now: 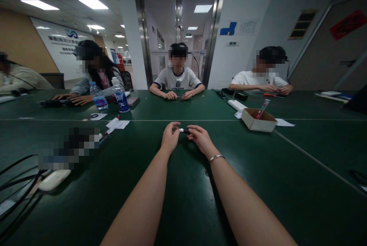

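Out over the green table (pixel 189 185), my two hands meet at a small black stick-like piece with a silvery end (pixel 185 130). My left hand (pixel 171 139) is closed at the silvery end, thumb and forefinger on it. The black end lies between the fingertips of my right hand (pixel 200 139), above the wrist with a silver bracelet (pixel 217 157). The piece is too small and dark for me to tell its kind, and fingers cover both its ends.
An open cardboard box (pixel 259 124) with a red-and-clear tube stands ahead right. Two bottles (pixel 122 97) stand at the far left. Cables and a white device (pixel 54 180) lie at left. Across the table, a person (pixel 177 78) works with small things; other people sit nearby.
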`<state>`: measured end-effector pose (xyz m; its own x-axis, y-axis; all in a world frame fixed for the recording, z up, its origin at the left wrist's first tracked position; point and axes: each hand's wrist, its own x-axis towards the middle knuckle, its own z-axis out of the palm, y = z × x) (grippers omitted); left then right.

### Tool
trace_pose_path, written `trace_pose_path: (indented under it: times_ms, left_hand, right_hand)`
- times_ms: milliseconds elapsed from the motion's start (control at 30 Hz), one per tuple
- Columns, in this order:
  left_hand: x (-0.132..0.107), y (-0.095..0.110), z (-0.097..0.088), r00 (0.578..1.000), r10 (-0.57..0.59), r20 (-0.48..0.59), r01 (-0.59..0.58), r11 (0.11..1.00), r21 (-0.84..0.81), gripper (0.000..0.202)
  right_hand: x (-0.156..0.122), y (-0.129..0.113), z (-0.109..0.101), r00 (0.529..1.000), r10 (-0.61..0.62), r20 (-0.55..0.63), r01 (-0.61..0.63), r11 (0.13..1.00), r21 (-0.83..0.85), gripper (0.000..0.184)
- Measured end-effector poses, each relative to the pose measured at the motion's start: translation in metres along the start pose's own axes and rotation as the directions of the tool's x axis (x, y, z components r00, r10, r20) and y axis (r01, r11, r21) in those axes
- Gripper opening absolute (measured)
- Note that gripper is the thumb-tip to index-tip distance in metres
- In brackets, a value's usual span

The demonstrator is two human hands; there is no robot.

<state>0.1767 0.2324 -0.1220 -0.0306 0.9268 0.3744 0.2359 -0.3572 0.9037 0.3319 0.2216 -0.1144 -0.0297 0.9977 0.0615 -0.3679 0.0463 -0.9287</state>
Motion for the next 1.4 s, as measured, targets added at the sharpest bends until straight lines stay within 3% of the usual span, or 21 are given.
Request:
trace_pose_path:
  times_ms: [533,1033,1267,1400]
  left_hand:
    - [-0.002,0.001,0.0,0.999,-0.047,0.027,0.046,0.999,0.017,0.023]
    - [-0.008,0.015,-0.005,0.998,-0.062,0.013,0.06,0.989,0.135,0.033]
    - [-0.007,0.014,-0.005,0.996,-0.087,0.011,0.085,0.991,0.101,0.036]
    - [-0.004,0.006,-0.002,0.995,-0.098,0.012,0.098,0.995,0.011,0.025]
  right_hand:
    - [-0.001,0.0,0.0,1.0,0.002,0.008,-0.002,1.0,-0.008,0.019]
    - [-0.004,-0.003,0.004,1.0,0.018,0.016,-0.018,0.999,-0.027,0.018]
    - [-0.003,-0.003,0.003,0.999,0.011,0.034,-0.01,0.999,-0.042,0.017]
    - [-0.003,-0.003,0.003,1.0,0.012,0.02,-0.012,0.999,-0.04,0.015]
